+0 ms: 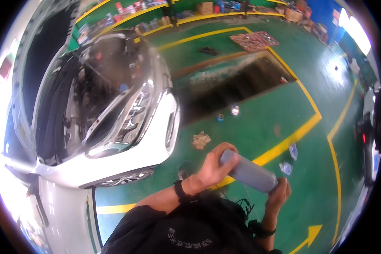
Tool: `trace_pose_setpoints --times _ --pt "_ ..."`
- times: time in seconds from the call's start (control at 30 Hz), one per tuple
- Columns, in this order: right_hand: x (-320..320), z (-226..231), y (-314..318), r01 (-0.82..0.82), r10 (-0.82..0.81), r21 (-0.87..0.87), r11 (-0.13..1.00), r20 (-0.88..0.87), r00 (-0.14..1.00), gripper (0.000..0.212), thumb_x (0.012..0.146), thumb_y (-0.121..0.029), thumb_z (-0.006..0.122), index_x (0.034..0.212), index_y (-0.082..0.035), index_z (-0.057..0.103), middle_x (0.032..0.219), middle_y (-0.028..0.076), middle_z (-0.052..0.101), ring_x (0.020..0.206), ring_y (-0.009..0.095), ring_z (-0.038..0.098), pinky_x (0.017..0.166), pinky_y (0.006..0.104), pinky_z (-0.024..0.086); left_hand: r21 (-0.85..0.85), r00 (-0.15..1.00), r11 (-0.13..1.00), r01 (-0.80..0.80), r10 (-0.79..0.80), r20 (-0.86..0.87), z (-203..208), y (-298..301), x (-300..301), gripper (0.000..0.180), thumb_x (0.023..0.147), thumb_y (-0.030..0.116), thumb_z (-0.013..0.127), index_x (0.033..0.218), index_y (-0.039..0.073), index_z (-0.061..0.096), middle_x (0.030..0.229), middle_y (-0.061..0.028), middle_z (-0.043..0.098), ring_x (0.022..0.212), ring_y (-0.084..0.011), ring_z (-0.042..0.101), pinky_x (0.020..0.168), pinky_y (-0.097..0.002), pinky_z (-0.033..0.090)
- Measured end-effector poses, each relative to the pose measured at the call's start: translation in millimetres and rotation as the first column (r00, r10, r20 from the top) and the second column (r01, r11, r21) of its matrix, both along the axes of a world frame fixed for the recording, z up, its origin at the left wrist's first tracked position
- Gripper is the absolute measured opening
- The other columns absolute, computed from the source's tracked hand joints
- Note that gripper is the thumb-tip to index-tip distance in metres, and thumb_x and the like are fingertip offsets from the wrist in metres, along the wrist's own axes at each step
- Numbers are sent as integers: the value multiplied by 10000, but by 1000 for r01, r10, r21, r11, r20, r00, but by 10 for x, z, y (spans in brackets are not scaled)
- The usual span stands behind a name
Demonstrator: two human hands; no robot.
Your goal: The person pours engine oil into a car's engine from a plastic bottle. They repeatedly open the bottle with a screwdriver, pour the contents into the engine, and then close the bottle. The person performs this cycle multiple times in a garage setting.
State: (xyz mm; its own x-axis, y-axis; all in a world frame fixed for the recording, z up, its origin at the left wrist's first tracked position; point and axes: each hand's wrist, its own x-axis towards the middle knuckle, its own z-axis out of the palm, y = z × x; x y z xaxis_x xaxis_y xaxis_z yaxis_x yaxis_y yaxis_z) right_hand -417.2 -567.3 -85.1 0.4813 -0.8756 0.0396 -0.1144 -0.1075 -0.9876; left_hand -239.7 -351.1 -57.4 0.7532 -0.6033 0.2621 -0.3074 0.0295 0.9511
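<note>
A grey cylinder, perhaps a bottle or a spray can (250, 172), lies slanted in front of my chest, with its right end lower. My left hand (218, 164) is wrapped round its upper left end, the thumb lying along the side. At the lower right end my right hand (279, 192) is closed around the narrower tip. Those fingers hide whether a cap or nozzle sits there. Left of my hands stands a white car (156, 148) with its hood raised and the engine bay (93, 80) exposed.
Beyond the hands a long sunken pit (224, 89) opens in the green floor. A crumpled rag (201, 140), a small blue-topped container (220, 117) and clear plastic packages (285, 168) lie about. Shelves with goods (207, 17) line the back; a red tool tray (254, 41) rests near the pit.
</note>
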Motion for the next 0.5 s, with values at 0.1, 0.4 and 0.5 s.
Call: trace_pose_setpoints --times 0.1,0.4,0.5 --pt "440 550 317 -282 218 -600 749 -179 959 271 974 -127 536 762 24 610 597 94 531 475 196 516 481 371 377 238 760 966 100 80 -645 -22 403 377 746 1122 606 368 1418 -45 580 1326 -183 669 1182 -233 632 1026 -337 499" --pt "1940 1086 1544 -725 703 -633 273 -383 599 161 850 -146 738 804 -19 649 613 122 607 494 300 599 494 372 450 -46 453 992 -114 11 -892 -585 1963 858 568 1125 506 473 1430 38 576 1232 -70 712 984 -113 717 1004 -280 569" --pt "2409 1122 2111 -723 732 -651 231 -373 570 165 876 -141 724 791 -31 636 601 113 600 495 298 604 491 374 456 19 523 969 -248 150 -839 -664 2500 964 437 1117 383 551 1282 -17 612 1076 -60 708 911 -100 689 872 -284 556"
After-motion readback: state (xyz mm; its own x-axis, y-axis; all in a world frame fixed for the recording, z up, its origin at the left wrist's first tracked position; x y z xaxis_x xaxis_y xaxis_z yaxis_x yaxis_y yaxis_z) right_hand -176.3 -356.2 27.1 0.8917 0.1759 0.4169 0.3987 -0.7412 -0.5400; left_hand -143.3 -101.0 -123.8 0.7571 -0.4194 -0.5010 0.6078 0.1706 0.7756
